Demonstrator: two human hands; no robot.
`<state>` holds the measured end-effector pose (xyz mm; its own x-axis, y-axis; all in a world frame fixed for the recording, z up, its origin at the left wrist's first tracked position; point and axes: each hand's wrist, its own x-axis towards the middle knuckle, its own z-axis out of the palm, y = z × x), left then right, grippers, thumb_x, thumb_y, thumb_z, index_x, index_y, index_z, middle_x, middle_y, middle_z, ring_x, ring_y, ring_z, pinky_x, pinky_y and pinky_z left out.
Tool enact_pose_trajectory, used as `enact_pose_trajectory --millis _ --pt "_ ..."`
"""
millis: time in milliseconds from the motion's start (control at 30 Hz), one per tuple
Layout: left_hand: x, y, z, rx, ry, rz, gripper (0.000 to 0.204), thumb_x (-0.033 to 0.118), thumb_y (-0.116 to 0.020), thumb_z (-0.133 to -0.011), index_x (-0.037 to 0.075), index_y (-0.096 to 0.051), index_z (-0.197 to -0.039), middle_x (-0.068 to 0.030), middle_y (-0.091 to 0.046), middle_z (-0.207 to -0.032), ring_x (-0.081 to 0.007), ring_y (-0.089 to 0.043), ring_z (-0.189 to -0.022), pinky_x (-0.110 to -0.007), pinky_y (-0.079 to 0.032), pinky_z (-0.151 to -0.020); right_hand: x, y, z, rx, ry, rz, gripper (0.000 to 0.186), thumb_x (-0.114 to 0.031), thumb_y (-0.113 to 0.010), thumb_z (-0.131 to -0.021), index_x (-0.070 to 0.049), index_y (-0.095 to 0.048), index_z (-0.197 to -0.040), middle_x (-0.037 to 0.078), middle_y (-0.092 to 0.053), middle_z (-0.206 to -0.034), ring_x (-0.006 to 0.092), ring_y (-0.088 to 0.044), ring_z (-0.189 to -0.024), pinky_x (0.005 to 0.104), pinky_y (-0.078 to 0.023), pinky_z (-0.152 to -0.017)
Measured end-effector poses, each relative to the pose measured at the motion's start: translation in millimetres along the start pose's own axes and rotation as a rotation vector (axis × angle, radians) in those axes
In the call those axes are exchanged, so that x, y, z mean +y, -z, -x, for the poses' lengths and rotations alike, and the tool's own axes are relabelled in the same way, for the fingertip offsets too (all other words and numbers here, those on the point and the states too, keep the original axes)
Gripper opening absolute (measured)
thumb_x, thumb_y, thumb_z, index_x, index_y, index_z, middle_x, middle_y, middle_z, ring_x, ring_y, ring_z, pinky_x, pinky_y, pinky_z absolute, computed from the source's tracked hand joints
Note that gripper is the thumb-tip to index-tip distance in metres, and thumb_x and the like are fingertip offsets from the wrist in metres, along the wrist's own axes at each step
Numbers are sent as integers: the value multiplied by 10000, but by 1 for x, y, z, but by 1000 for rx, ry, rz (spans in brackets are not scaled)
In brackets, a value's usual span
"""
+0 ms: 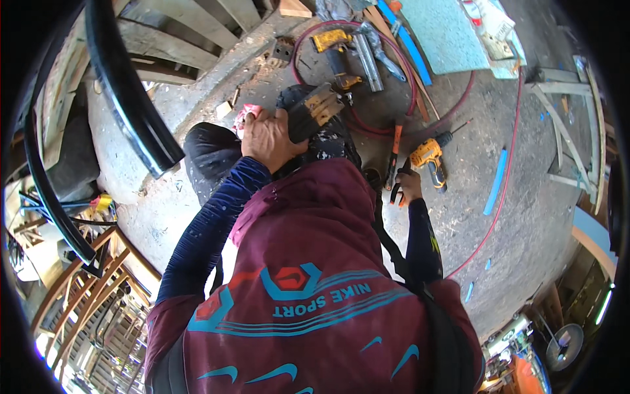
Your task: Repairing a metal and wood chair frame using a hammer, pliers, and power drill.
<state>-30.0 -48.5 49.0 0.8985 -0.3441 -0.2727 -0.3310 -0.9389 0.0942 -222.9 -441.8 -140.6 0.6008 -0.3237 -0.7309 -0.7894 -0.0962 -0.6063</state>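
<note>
My left hand [268,139] is closed on the near end of a dark block [314,111] with worn yellow-brown patches, over my knees. Beside its fingers is a crumpled red-and-white thing [245,117]. Low on my right, my right hand [410,186] is closed around a small black-handled tool; its kind I cannot make out. Just left of that hand lies a long orange-and-black tool [394,156]. To its right, a yellow-and-black cordless drill [428,155] with a long bit rests on the floor.
A second yellow-and-black power tool [336,58] lies ahead beside a metal channel [369,62]. A red hose [502,187] loops over the concrete floor. Blue strips [497,180] lie at right. Black curved tubing [131,98] juts in at left, near wooden slats [167,44].
</note>
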Motion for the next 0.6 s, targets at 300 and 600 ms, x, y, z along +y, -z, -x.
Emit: enact_pose_trajectory --millis 300,600 --pt "-12 -9 0 47 -43 28 694 643 -710 -733 17 -592 -1007 -142 -707 -902 -288 -632 -1014 -443 -436 -939 -258 -85 102 -853 348 -413 542 30 -539 -919 30 -401 -1442 183 -638 -1173 275 -623 -1149 441 -612 -892" --pt "-12 -13 9 39 13 103 681 626 -708 -740 8 -620 -1013 -172 -695 -931 -306 -639 -1012 -421 -472 -927 -242 -110 100 -548 349 -217 453 7 -540 -909 35 -487 -1358 154 -649 -1221 220 -692 -830 300 -585 -775"
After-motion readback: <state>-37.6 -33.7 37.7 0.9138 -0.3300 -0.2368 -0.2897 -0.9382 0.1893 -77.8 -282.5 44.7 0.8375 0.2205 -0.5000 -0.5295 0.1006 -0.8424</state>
